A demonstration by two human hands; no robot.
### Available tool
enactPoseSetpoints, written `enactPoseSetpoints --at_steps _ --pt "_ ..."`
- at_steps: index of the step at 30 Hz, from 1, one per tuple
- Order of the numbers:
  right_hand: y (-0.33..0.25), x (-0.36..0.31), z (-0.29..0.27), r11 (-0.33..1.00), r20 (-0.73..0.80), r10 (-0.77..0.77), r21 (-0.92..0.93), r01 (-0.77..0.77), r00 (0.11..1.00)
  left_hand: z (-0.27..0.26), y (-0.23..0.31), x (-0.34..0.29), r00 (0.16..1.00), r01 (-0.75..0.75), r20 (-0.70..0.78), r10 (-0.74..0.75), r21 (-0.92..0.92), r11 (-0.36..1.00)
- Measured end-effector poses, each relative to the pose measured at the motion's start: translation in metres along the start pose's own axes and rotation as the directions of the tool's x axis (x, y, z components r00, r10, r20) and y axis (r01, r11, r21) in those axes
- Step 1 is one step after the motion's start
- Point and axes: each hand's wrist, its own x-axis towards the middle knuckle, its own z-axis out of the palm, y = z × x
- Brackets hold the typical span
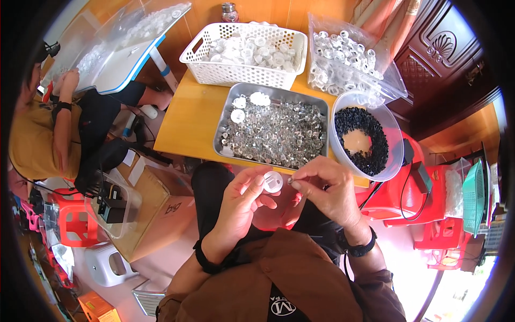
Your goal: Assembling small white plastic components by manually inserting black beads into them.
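In my left hand (pixel 241 204) a round white plastic part (pixel 272 182) is held between thumb and fingers, its slotted face turned up. Close to its right, my right hand (pixel 327 190) pinches a tiny metal piece (pixel 291 181), too small to name more exactly. Both hands are just off the near edge of the yellow table (pixel 188 115). Beyond them stands a metal tray (pixel 219 129) full of small shiny metal pieces, with a few white round parts (pixel 237 115) lying at its left end.
Behind the tray stands a white perforated basket (pixel 241 74) of white parts. A clear bin (pixel 394 80) of ring-shaped parts and a round tub (pixel 396 155) of small black pieces are at the right. Another person (pixel 40 134) sits at a white table (pixel 120 67) on the left. A cardboard box (pixel 161 214) is below.
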Motion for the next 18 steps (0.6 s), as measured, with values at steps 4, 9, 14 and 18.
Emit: enactPoseSetpoints --at_steps 4,9,14,18 --pt "-0.009 -0.011 0.007 0.998 -0.049 -0.043 -0.041 0.041 0.998 0.003 -0.006 0.001 0.997 0.028 0.077 -0.024 -0.053 0.998" --pt "-0.007 -0.014 0.011 0.954 -0.047 -0.221 -0.216 0.206 0.974 0.011 -0.004 -0.001 0.992 0.066 0.111 -0.059 -0.060 0.996" --pt "-0.007 -0.018 0.008 0.892 -0.071 -0.317 -0.360 0.272 0.946 0.017 0.003 -0.004 0.984 0.097 0.144 -0.101 0.030 0.995" --pt "-0.009 -0.020 0.008 0.871 -0.074 -0.344 -0.398 0.288 0.936 0.021 0.003 -0.006 0.986 -0.027 0.168 0.001 0.158 0.987"
